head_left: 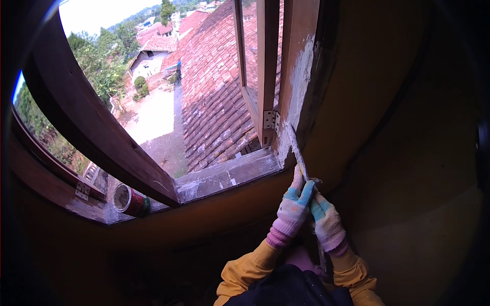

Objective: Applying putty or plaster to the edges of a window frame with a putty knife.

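Grip: left hand [292, 210] has its fingers closed on the lower end of a stick [297, 151], thin and smeared pale. Right hand [328, 224] is right up against the left, fingers bent; can't tell what its palm holds, that side is hidden. Small dark bit sticks out sideways by the fingertips, too small to identify.

Stick runs up and slightly left from the hands, upper end at the lower right corner of the window, by the frame [301, 84], just below right of a hinge [271, 120]. Contact at the tip looks likely, not certain. Frame has a rough whitish coat along its inner edge down to that corner.

Both hands in knitted gloves, pastel with teal fingers; mustard sleeves [248, 266].

Hinge joins frame to a sash [268, 71], swung outward. Sill [224, 174] is worn, white smears on it. A dark post [120, 145] splits the opening. Left of the post, a tin [133, 202], red and dark green, sits tilted on the sill, mouth facing left.

Outside: tiled roof [217, 107], pale yard [153, 117], trees [104, 64].
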Motion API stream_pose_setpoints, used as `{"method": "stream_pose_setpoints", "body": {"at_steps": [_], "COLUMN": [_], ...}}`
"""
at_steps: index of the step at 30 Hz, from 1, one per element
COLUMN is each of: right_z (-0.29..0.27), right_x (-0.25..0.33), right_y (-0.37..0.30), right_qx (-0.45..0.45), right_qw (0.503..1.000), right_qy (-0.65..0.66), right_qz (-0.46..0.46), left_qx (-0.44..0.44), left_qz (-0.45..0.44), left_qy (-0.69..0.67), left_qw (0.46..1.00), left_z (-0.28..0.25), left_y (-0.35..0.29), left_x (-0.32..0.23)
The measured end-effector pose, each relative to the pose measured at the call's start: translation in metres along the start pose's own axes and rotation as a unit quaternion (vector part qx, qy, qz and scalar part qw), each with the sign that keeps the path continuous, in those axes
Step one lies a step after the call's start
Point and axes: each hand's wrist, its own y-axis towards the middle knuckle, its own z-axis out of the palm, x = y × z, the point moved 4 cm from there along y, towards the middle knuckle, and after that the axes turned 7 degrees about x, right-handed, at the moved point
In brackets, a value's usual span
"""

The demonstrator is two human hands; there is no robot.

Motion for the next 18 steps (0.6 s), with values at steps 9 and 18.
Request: {"method": "stream_pose_setpoints", "body": {"at_steps": [9,18], "right_z": [-0.034,-0.088], "right_x": [-0.016,-0.093], "right_y": [-0.006,0.076], "right_qx": [0.076,0.162], "right_qw": [0.991,0.884], "right_qy": [-0.064,-0.356], "right_qz": [-0.088,-0.256], "left_qx": [-0.088,-0.199], "left_qz": [-0.116,-0.222], "left_qy": [-0.211,0.028], "left_qw": [0.967,0.954], "left_z": [0.036,0.051], "left_y": [-0.031,-0.013], "left_x": [0.002,0.095]}}
